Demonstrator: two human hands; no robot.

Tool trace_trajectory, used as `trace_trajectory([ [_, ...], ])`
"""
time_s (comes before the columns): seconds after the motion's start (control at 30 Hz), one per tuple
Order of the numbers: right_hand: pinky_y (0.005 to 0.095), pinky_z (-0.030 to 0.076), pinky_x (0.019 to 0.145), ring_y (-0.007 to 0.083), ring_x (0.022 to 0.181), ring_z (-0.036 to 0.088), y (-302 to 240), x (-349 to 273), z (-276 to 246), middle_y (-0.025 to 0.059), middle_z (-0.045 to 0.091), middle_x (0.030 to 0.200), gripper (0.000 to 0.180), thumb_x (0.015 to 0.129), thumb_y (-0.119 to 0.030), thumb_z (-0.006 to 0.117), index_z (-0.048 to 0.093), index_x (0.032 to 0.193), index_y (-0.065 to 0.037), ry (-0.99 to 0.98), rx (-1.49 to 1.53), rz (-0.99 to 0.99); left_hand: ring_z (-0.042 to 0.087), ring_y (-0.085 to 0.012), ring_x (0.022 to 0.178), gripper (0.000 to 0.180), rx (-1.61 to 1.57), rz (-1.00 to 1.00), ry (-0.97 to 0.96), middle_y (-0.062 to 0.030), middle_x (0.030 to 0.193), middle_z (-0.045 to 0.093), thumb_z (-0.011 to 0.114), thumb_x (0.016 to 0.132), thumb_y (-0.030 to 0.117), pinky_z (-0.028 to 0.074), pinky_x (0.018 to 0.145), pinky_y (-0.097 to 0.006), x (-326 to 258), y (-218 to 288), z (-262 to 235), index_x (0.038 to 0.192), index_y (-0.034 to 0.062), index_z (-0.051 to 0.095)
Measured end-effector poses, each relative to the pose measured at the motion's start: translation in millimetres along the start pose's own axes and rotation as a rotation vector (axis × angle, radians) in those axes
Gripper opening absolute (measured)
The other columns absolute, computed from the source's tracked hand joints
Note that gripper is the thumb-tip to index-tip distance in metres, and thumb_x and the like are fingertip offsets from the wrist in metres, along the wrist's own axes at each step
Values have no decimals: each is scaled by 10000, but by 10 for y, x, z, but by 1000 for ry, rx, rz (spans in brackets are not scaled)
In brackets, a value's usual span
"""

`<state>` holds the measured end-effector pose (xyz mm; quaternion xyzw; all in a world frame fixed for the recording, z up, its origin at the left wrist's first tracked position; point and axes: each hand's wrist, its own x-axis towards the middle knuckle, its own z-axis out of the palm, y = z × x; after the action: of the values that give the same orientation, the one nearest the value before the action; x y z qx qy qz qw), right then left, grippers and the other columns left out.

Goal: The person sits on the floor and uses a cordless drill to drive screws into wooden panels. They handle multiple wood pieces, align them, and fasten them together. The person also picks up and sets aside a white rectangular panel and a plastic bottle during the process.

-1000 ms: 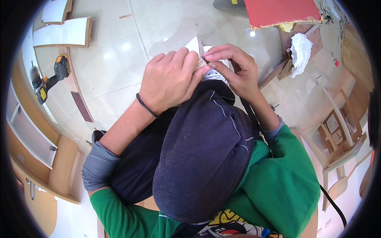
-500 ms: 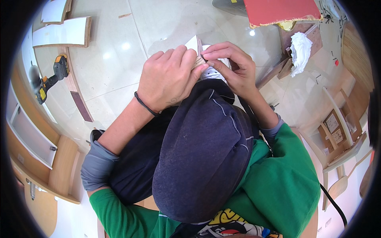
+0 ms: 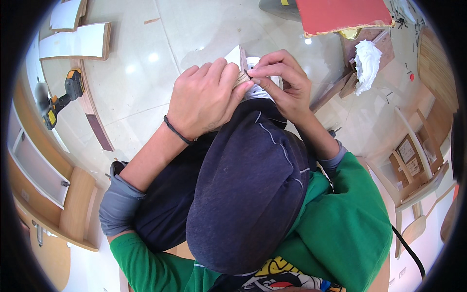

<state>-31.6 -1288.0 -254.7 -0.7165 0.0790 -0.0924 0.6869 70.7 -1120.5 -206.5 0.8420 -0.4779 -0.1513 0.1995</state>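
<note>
My left hand [image 3: 200,100] is closed round a small piece of white-faced plywood [image 3: 234,55], held up just beyond my knee. Its brown layered edge shows between the two hands. At that edge my right hand [image 3: 290,90] has thumb and fingertips pinched together. A tiny dark bit shows at those fingertips, too small to name. Behind and below the fingers lies a white shoe-like thing [image 3: 255,90], mostly covered by my hands and dark trouser leg [image 3: 248,185].
On the left, a black and orange cordless power tool [image 3: 61,100] lies near white-faced boards [image 3: 73,41] and a brown strip [image 3: 98,131]. A red panel [image 3: 345,14], crumpled white cloth or plastic [image 3: 368,65] and scattered screws lie far right. Wooden furniture [image 3: 418,160] stands on the right.
The fingers of my right hand have drawn in and dipped slightly toward the plywood edge, staying pinched. My left hand keeps its grip with barely any movement.
</note>
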Motion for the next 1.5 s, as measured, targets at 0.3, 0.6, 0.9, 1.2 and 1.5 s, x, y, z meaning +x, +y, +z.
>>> trace_trajectory([
  [0.3,302,503,849,191,978,634,6,27,22,109,662,1058,180,844,45,702,712,1011,-23,-39,51,-20,588,-218,633,294,47,-11,-27,-60,734,537,630,921,322,449,563,-331,21,-8,-57,801,71,536],
  [0.6,318,522,872,214,1026,655,21,25,79,141,689,1119,156,868,44,679,695,1006,-29,-36,56,-5,584,-221,619,293,46,-12,-21,-58,739,538,627,930,331,450,541,-332,28,-49,-76,817,73,547],
  [0.9,314,519,879,187,979,676,661,424,646,171,704,1047,130,1055,-111,449,448,1117,3,257,348,80,624,-349,737,340,1,-232,10,-131,810,580,568,972,376,495,603,-424,57,-504,-258,932,42,522],
  [1.2,358,498,903,275,1022,659,1302,905,1109,219,657,1082,179,1060,-150,417,408,1127,16,217,6,248,589,-381,996,366,-264,-508,122,-209,1080,567,582,954,298,484,896,-422,277,-1847,263,1196,23,578],
  [1.5,391,474,911,299,1073,596,1352,983,1172,207,586,1235,155,1049,-120,413,442,1102,22,141,-119,166,586,-384,1014,284,-430,-625,312,-220,1032,607,646,890,204,473,920,-430,358,-2135,849,1100,19,694],
])
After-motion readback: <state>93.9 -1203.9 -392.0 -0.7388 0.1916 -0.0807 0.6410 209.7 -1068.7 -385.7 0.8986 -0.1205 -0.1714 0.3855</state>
